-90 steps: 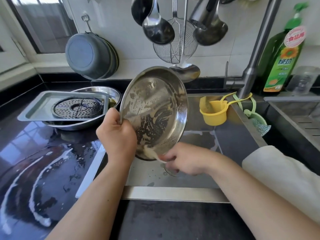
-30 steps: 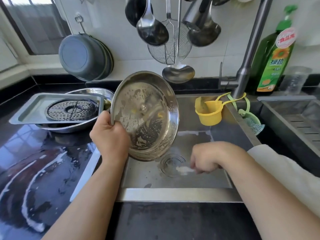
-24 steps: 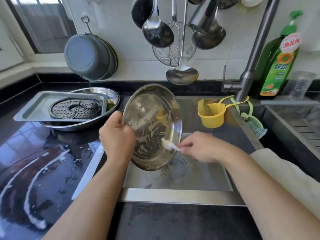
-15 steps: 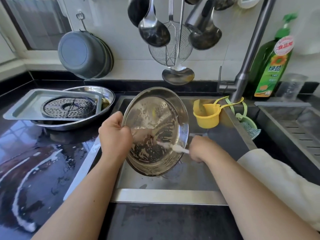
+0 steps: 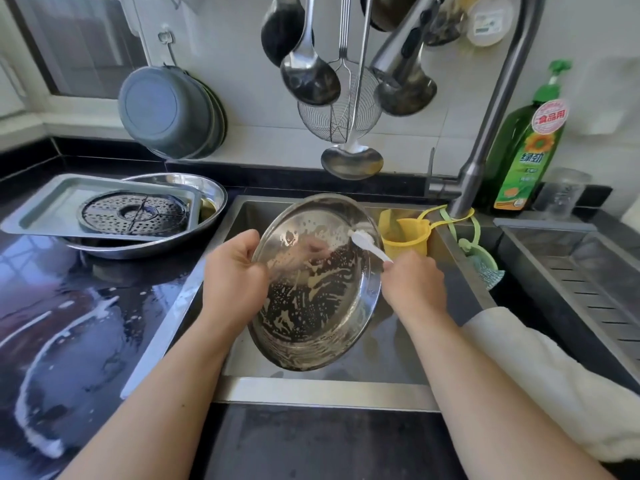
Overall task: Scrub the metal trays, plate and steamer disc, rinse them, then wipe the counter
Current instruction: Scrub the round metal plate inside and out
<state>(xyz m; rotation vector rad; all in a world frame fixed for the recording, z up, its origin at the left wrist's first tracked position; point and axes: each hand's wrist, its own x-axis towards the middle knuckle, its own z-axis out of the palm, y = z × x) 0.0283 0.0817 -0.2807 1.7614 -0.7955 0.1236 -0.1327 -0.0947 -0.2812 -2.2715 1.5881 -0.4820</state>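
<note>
both hands (image 5: pixel 235 275) flank the tilted soapy plate (image 5: pixel 313 282) over the sink (image 5: pixel 346 386)

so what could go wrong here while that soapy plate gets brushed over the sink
The sudsy plate is held tilted by the left hand at one rim only, so it may slip into the sink. The white brush in the right hand works near the top rim and could flick foam onto the counter.

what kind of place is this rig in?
Most likely a home kitchen, at the sink. A steel sink basin sits in a dark counter, ladles and a wire skimmer hang on the tiled wall, and a green dish soap bottle stands by the faucet.
</note>
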